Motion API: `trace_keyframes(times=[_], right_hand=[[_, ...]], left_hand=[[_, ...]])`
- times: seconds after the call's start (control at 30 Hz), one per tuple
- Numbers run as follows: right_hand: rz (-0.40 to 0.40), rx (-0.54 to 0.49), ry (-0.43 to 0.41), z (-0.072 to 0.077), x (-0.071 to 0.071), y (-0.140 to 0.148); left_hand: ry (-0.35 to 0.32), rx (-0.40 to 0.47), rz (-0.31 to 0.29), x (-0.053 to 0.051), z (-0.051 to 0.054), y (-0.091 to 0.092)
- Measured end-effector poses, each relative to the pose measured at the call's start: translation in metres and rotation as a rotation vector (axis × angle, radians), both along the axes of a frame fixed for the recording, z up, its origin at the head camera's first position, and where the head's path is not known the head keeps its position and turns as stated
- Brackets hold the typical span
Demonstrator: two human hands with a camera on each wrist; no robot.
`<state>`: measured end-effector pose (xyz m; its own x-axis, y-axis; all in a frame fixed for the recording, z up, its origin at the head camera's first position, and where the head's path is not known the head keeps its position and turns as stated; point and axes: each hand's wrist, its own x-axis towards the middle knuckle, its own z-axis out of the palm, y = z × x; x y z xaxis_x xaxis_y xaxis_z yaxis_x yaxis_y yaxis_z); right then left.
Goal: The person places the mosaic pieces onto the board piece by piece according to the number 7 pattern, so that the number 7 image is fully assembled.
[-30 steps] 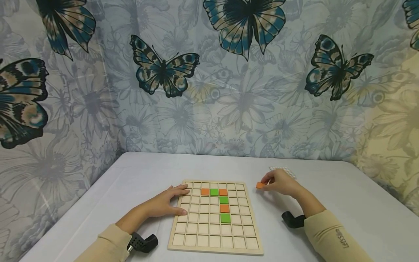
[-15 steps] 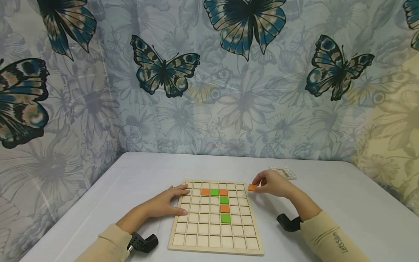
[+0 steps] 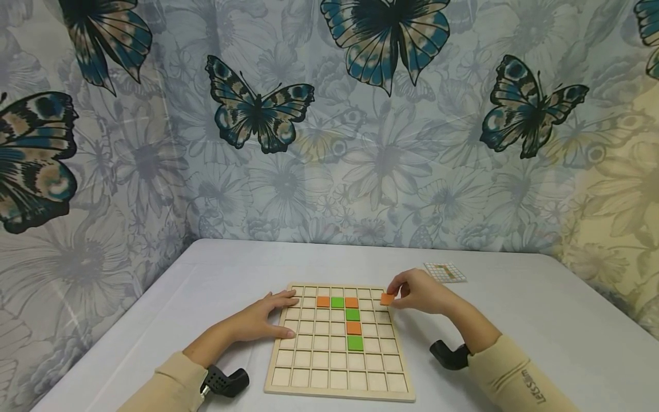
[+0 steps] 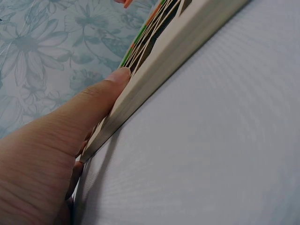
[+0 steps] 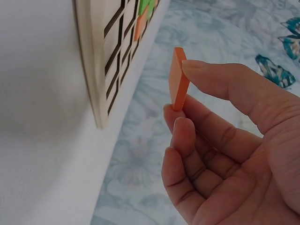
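Observation:
A square orange tile [image 3: 386, 299] is pinched between the thumb and fingers of my right hand [image 3: 423, 292], above the right edge of a wooden grid board [image 3: 337, 396]. The right wrist view shows the orange tile [image 5: 177, 79] held by its edges, apart from the board. My left hand [image 3: 257, 319] rests on the board's left edge, fingers spread, its thumb [image 4: 119, 77] lying on the rim in the left wrist view. Orange and green tiles alternate in the board's cells: a short row near the top, including a green tile [image 3: 337, 302], then a column down to another green tile [image 3: 355, 343].
A small card [image 3: 445, 273] printed with a grid and a coloured pattern lies behind my right hand. Under everything is a white-covered table [image 3: 154, 320]. A butterfly-patterned backdrop [image 3: 329, 189] rises behind it.
My right hand has moved left with the orange tile, from beside the board to over its right edge. The card now shows fully. My left hand has stayed put.

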<state>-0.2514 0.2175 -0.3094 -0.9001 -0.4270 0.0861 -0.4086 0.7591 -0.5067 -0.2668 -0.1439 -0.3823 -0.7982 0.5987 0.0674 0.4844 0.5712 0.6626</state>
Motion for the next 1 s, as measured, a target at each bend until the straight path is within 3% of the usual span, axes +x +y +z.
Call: trace_keyframes(times=[1.0], right_hand=[[0.145,-0.002,-0.021,0.007,0.024,-0.030]], left_hand=[[-0.008,0.002,0.002,0.002,0.001,0.001]])
